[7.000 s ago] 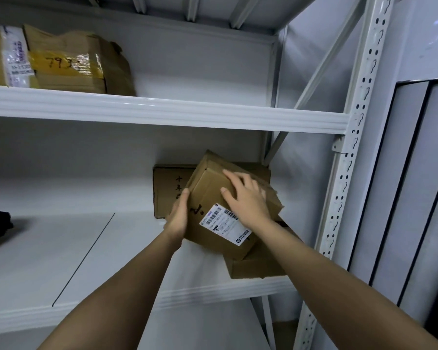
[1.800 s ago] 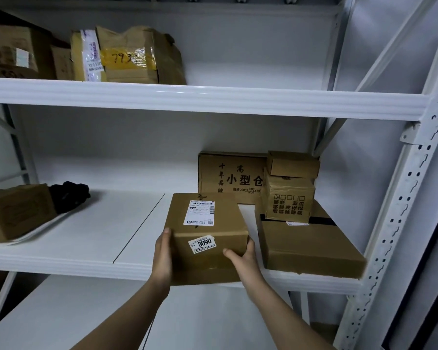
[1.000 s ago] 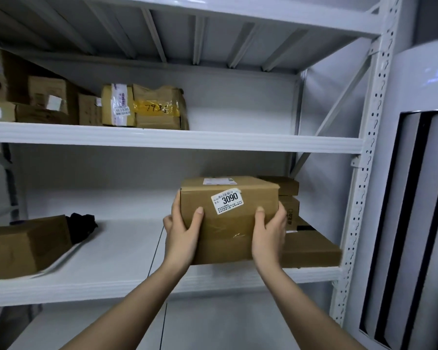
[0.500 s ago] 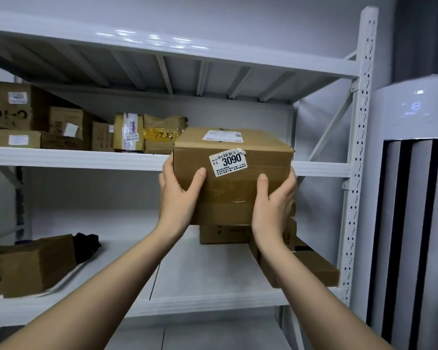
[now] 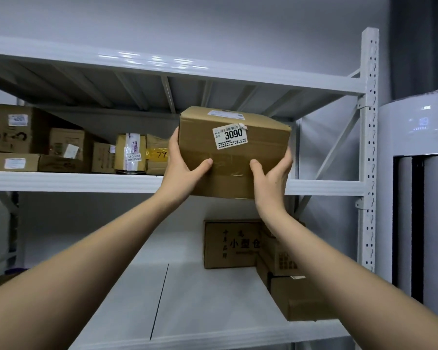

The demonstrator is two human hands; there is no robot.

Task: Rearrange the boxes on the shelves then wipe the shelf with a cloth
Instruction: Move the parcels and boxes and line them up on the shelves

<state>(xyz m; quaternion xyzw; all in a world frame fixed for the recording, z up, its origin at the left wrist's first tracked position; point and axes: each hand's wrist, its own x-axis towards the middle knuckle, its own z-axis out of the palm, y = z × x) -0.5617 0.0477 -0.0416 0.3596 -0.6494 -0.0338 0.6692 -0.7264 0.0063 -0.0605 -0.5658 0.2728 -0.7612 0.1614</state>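
cool, even indoor light fills the scene, fairly dim. white glare streaks sit on the front edge of the top shelf (image 5: 152, 60). the underside of that shelf falls into grey shadow, and the boxes at far left (image 5: 13, 137) look murky. wide-angle bending curves the shelf lines near the edges. detail is soft, with fine print on labels unreadable.

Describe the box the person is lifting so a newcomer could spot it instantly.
On the white metal rack, look at the upper shelf, right end. The brown box is gripped there between the left hand and right hand. Alone among the boxes, it bears a white 3090 sticker.
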